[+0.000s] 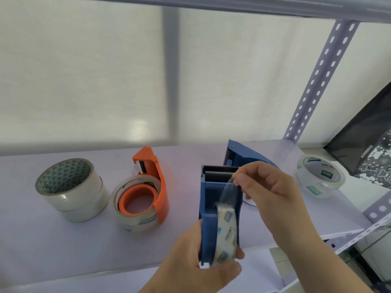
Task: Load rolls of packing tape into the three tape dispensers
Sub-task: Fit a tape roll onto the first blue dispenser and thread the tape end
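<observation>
My left hand (pixel 197 261) grips the rear of a blue tape dispenser (pixel 209 199) with a clear tape roll (pixel 226 231) seated in it. My right hand (pixel 268 187) pinches the free end of the tape (pixel 229 187) and holds it up over the dispenser's toothed blade. An orange dispenser (pixel 157 182) lies on its side on the shelf (pixel 63 246), with a clear roll (pixel 135 218) around its hub. A second blue dispenser (pixel 247 154) stands behind my right hand. A loose clear roll (pixel 319 176) lies at the right, and two stacked rolls (pixel 72 189) stand at the left.
A perforated metal upright (pixel 321 77) rises at the shelf's back right corner. A dark patterned bag (pixel 372 144) sits on the neighbouring shelf at the far right. A frosted window panel (pixel 84 70) fills the back.
</observation>
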{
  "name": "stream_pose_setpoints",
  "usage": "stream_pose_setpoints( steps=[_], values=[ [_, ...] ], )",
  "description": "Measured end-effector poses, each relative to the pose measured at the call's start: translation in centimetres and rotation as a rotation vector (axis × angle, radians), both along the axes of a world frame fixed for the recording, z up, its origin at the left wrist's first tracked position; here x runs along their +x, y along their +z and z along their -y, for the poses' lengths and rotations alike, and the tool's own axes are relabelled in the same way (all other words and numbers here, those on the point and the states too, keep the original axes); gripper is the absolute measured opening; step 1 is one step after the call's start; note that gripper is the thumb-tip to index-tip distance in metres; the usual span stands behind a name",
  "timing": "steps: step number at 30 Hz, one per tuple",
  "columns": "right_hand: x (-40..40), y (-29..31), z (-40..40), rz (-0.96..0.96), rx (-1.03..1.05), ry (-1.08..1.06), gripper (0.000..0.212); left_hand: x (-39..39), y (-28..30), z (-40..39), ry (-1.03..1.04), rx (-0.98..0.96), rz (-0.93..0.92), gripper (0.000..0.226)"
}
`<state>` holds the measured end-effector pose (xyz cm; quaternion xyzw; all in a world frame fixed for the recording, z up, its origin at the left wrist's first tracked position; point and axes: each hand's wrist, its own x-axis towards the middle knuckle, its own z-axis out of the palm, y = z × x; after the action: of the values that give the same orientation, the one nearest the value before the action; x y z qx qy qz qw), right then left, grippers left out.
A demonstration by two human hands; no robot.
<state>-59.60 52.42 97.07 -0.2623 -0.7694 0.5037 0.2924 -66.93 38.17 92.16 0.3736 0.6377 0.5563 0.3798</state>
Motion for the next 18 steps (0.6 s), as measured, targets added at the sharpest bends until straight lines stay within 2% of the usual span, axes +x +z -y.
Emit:
stream_pose_setpoints(
  steps=[2,5,8,10,12,14,18],
  values=[
    [0.2,-0.1,0.0,-0.041,-0.119,0.032,0.021,0.0,-0.2,0.1,0.043,0.013,0.109,0.059],
    [0.5,-0.2,-0.1,-0.103,-0.358,0.088,0.025,0.2,-0.6,0.2,0.071,0.013,0.243,0.047],
    [0.5,-0.6,-0.2,-0.111,-0.482,0.125,0.026,0.3,-0.7,0.1,0.097,0.016,0.268,0.049],
    [0.6,-0.9,-0.2,-0.126,-0.565,0.142,0.035,0.4,-0.6,0.3,0.109,0.024,0.256,0.047],
    [0.8,-1.1,-0.2,-0.121,-0.575,0.159,0.052,0.5,-0.7,0.4,0.113,0.027,0.242,0.043],
    [1.2,-1.3,0.0,-0.069,-0.487,0.175,0.058,0.5,-0.9,0.5,0.119,0.033,0.241,0.044],
    [1.5,-1.5,1.1,0.013,-0.382,0.153,0.030,0.6,-0.7,0.5,0.117,0.035,0.234,0.053]
  ],
)
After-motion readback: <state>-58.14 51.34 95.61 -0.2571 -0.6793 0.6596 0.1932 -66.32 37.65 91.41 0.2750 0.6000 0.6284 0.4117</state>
